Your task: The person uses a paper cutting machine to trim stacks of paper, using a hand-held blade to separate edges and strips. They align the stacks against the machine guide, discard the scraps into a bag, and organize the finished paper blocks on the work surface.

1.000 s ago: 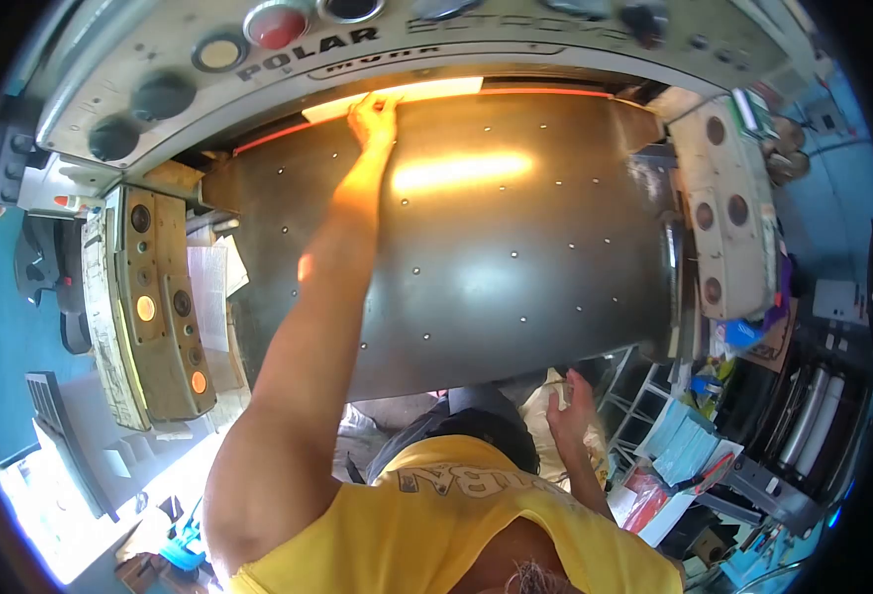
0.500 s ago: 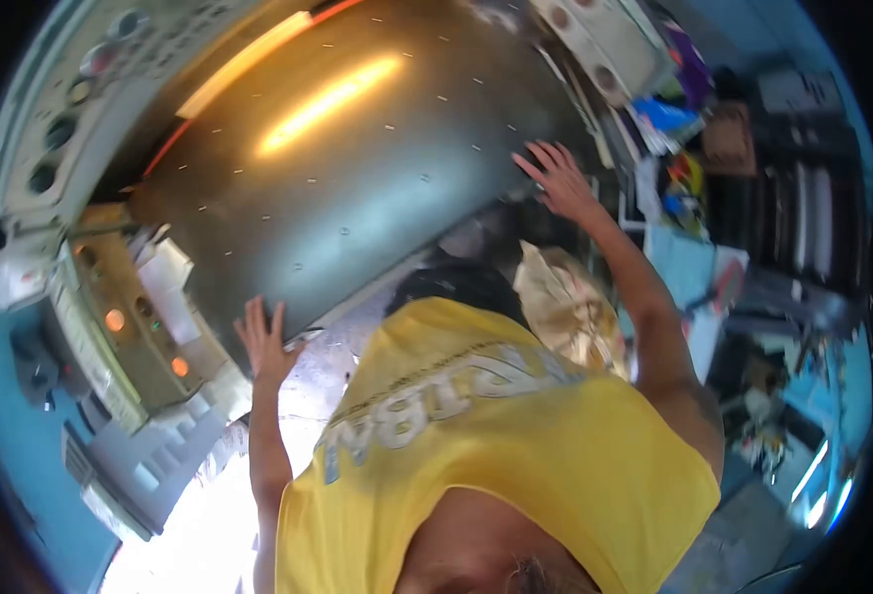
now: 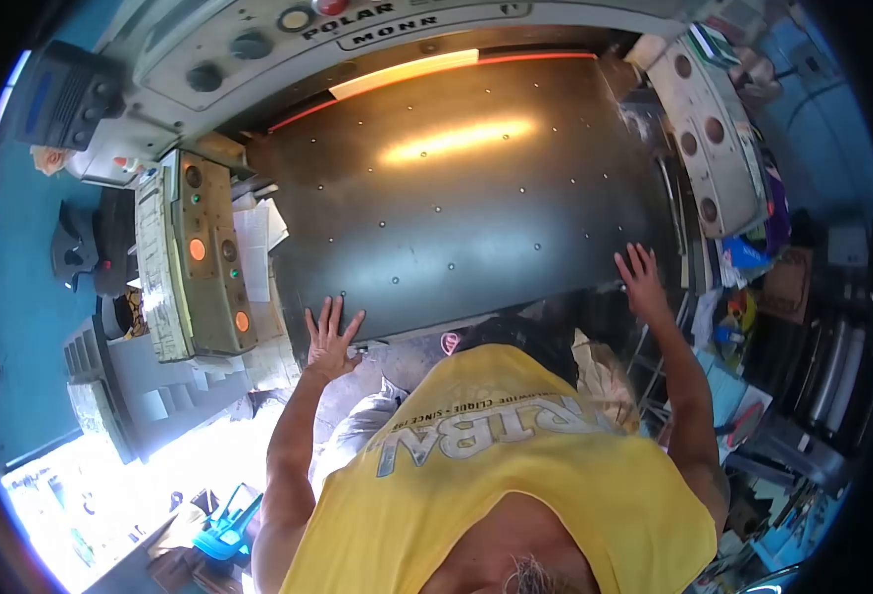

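From here I see the left hand (image 3: 330,346) back from the bright strip (image 3: 407,72) at the far edge, fingers spread wide at the near left corner of the dark metal table (image 3: 476,228). The right hand (image 3: 644,289) is open at its near right edge, leaving the strip, I judge, free of both hands.

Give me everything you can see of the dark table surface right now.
The dark table surface is broad, flat, smooth and metallic-looking, dotted with small round spots, possibly holes. It carries a warm, streak-like reflection near the far side and a duller bluish sheen nearer the person. A thin red line crosses its far side, below the machine's lettered panel. The left hand is spread at its near left corner, the right hand at the near right; contact there looks likely.
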A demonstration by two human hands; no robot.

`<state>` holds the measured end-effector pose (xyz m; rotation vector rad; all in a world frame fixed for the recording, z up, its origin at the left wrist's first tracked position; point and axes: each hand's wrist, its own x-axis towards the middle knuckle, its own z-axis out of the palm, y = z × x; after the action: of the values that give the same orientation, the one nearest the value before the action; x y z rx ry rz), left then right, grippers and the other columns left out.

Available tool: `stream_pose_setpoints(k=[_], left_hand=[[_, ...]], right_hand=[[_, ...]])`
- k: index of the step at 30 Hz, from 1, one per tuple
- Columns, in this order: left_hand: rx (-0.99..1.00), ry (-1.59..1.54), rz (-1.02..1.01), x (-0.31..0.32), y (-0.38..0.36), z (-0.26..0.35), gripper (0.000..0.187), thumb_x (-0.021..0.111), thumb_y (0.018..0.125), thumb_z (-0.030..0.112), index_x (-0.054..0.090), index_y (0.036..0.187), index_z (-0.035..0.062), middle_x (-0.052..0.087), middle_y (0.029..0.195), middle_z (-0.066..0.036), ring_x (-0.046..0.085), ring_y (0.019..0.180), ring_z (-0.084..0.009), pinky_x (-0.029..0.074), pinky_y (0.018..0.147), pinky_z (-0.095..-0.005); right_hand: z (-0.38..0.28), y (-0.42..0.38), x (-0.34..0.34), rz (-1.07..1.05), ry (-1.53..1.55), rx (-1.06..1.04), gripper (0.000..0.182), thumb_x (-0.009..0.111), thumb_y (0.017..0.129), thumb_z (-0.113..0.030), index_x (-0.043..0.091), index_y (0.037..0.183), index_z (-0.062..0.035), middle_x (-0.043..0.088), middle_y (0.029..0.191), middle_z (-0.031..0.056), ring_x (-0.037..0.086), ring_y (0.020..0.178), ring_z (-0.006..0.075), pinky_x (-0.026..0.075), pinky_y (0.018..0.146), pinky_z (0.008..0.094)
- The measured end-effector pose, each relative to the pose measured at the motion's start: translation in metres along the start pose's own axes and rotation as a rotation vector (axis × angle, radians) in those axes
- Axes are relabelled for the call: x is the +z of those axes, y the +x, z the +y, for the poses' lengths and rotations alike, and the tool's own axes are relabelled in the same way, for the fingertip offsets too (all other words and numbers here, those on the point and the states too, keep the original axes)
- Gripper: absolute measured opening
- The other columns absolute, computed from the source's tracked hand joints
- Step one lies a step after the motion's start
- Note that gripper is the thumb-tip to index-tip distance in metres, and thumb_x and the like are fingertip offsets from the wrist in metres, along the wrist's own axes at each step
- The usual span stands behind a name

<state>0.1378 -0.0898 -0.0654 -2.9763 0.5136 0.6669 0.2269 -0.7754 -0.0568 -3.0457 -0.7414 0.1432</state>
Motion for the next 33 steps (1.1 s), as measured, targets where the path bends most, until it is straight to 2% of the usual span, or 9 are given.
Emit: stream_pose_setpoints(k=[5, 8, 23, 26, 33], left_hand=[[-0.009, 0.007, -0.028, 0.006, 0.0, -0.002, 0.111, 0.081, 0.07, 0.053, 0.022, 0.162, 0.0372, 0.005, 0.169, -0.022, 0.001, 0.156, -0.0424, 0.002, 0.116, -0.0762], [0.016, -0.008, 0.009, 0.007, -0.001, -0.004, 0.109, 0.082, 0.069, 0.05, 0.026, 0.161, 0.0332, 0.005, 0.169, -0.024, 0.0, 0.156, -0.044, -0.001, 0.118, -0.0733], [0.0, 0.031, 0.0, 0.006, -0.001, -0.001, 0.112, 0.081, 0.069, 0.053, 0.022, 0.162, 0.0335, 0.002, 0.169, -0.023, -0.001, 0.156, -0.044, -0.001, 0.119, -0.0727], [-0.016, 0.057, -0.032, 0.003, -0.001, 0.0, 0.11, 0.078, 0.073, 0.056, 0.018, 0.163, 0.0368, 0.002, 0.17, -0.021, 0.0, 0.156, -0.0426, 0.002, 0.117, -0.0747], [-0.019, 0.088, -0.005, -0.001, -0.004, 0.004, 0.116, 0.082, 0.07, 0.055, 0.016, 0.164, 0.0347, 0.002, 0.17, -0.021, 0.0, 0.156, -0.0424, 0.005, 0.117, -0.0741]], right_hand=[[-0.003, -0.002, 0.007, -0.022, -0.016, 0.023, 0.096, 0.069, 0.069, 0.009, 0.036, 0.157, -0.0131, 0.027, 0.162, 0.0218, 0.025, 0.149, 0.0463, 0.022, 0.121, 0.0663], [-0.003, 0.0, 0.007, -0.02, 0.022, 0.014, 0.096, 0.068, 0.069, 0.01, 0.035, 0.157, -0.012, 0.027, 0.162, 0.0232, 0.025, 0.149, 0.0469, 0.021, 0.12, 0.0672], [-0.007, -0.003, 0.011, 0.032, -0.028, 0.028, 0.099, 0.068, 0.067, 0.012, 0.035, 0.158, -0.0119, 0.027, 0.162, 0.0204, 0.026, 0.149, 0.0445, 0.022, 0.121, 0.0651], [-0.008, -0.005, 0.011, 0.062, -0.047, 0.013, 0.101, 0.068, 0.066, 0.012, 0.033, 0.158, -0.0123, 0.027, 0.162, 0.0206, 0.026, 0.149, 0.0442, 0.023, 0.121, 0.0647], [-0.015, -0.007, 0.004, 0.073, -0.065, 0.009, 0.103, 0.068, 0.067, 0.013, 0.03, 0.159, -0.0119, 0.027, 0.162, 0.021, 0.027, 0.149, 0.0441, 0.024, 0.121, 0.0641]])
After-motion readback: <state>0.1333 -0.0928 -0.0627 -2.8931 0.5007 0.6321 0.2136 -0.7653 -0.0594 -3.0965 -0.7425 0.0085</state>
